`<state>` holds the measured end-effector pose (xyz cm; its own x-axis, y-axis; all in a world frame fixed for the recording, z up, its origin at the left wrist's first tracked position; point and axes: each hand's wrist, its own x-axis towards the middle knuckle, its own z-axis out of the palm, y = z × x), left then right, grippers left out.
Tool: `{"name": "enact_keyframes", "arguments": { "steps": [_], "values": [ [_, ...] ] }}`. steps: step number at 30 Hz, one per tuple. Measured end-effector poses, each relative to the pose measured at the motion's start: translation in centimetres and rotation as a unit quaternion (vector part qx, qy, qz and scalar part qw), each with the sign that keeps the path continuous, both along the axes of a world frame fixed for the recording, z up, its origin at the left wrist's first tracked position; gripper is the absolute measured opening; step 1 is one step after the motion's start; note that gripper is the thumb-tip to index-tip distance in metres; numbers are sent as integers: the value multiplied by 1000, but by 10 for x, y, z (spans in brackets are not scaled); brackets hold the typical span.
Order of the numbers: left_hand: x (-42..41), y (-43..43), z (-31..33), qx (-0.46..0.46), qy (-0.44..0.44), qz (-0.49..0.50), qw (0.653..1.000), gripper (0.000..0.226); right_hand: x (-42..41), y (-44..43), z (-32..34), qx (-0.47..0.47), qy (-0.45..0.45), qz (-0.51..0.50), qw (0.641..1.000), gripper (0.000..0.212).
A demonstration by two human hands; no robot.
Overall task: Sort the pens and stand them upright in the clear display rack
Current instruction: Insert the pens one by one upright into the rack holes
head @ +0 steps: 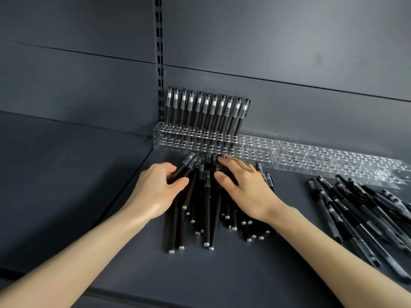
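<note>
Clear rack (171, 142) mid-frame at back wall, row of black pens (209, 112) upright in it. A pile (206, 210) lies on shelf (222, 276) just below. The left hand (155, 190) curls round one pen (183, 168) at pile's left edge; right hand (244, 187) flat, fingers straight, on pile. A second pile (367, 218) lower right.

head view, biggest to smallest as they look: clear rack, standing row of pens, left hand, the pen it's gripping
1. clear rack
2. standing row of pens and left hand: look alike, hand nearer the camera, so tied
3. gripped pen
</note>
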<state>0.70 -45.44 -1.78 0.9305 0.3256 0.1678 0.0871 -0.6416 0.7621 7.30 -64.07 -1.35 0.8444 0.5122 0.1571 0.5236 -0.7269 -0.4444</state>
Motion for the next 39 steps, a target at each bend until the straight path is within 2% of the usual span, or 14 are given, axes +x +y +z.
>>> {"name": "enact_keyframes", "arguments": {
  "steps": [3, 6, 9, 11, 14, 17, 19, 21, 24, 27, 34, 37, 39],
  "values": [
    [0, 1, 1, -5, -14, 0, 1000, 5, 1, -1, 0, -2, 2, -2, 1000, 55],
    [2, 3, 2, -16, -10, -9, 1000, 31, 1, -1, 1, -2, 6, -3, 1000, 56],
    [2, 4, 3, -4, 10, -8, 1000, 41, 2, -2, 0, -1, 5, -3, 1000, 56],
    [2, 4, 2, -3, 1, 0, 1000, 38, 3, -2, -1, -2, 1, -5, 1000, 56],
    [-1, 6, 2, -33, -26, 2, 999, 16, 4, -2, -1, 1, -1, -3, 1000, 57],
    [-2, 7, 5, -79, -64, -21, 995, 17, 5, -3, 0, 17, -18, 0, 1000, 54],
    [-2, 4, 8, -127, -84, -51, 987, 18, 5, -4, 2, 66, -30, 9, 997, 50],
    [-1, -1, 13, -165, -96, -92, 977, 21, 5, -2, 7, 161, -14, 17, 987, 44],
    [4, -8, 21, -181, -104, -144, 967, 24, 6, 4, 17, 333, 63, 27, 941, 27],
    [11, -18, 27, -181, -105, -184, 960, 25, 9, 6, 25, 444, 87, 22, 892, 9],
    [37, -33, 32, -208, -96, -234, 945, 16, 22, -7, 38, 528, 95, 7, 844, 13],
    [54, -39, 31, -156, -129, -217, 955, 14, 32, -10, 45, 553, 77, -17, 829, 7],
    [67, -40, 30, -94, -173, -174, 965, 15, 42, -14, 54, 560, 40, -46, 826, 20]
  ]
}}
